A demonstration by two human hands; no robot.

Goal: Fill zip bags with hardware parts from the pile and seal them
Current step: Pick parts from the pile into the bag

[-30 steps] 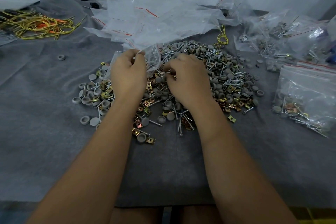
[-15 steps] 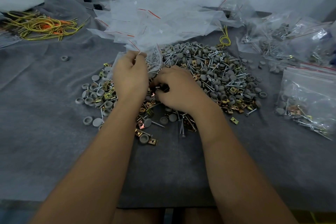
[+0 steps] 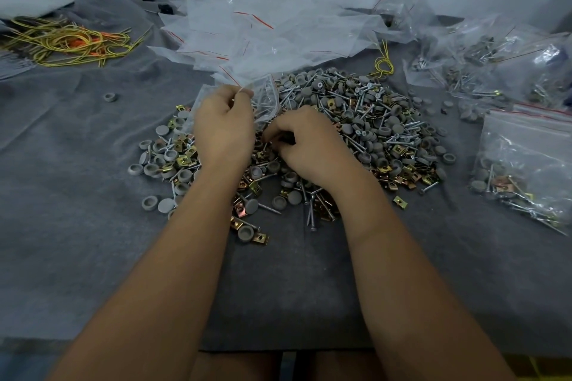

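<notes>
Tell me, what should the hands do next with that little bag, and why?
Probably the right hand should lift its pinch of parts from the pile into the zip bag. The left hand holds that bag up beside it, a few screws already inside, and the right fingers are curled down among the pieces.

Both forearms are bare, with no sleeves in view. The left hand and right hand wear no gloves. No rings or watch show.
</notes>
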